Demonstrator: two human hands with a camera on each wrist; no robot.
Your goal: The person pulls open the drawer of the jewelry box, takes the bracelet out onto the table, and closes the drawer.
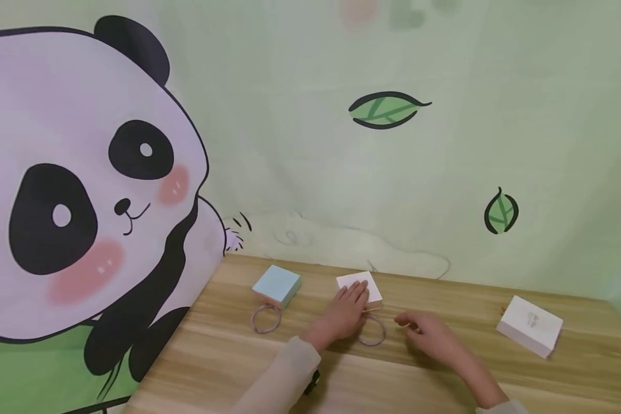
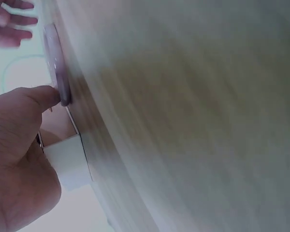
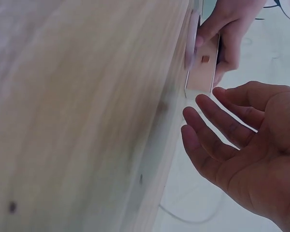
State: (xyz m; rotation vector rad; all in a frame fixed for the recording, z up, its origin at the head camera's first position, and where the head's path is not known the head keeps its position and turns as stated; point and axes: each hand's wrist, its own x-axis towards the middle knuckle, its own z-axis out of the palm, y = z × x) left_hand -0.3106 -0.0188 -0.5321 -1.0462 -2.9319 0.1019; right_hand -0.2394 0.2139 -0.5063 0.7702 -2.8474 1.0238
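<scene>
My left hand (image 1: 348,310) rests on top of a small white box (image 1: 368,283), its fingers lying straight across the lid. In the left wrist view the thumb reaches down by the box's pinkish front, against or very near a pale purple bangle (image 2: 57,65). That bangle (image 1: 385,333) lies on the table just before the box. An orange-brown tab (image 3: 205,59) shows on the box front in the right wrist view. To the right of the bangle, my right hand (image 1: 430,334) hovers with loosely bent, spread fingers, holding nothing.
A light blue box (image 1: 276,283) stands to the left, with a second purple bangle (image 1: 265,330) before it. Over on the right lies another white box (image 1: 531,323) with faint print. The wooden table (image 1: 212,368) meets a panda-printed backdrop (image 1: 290,144).
</scene>
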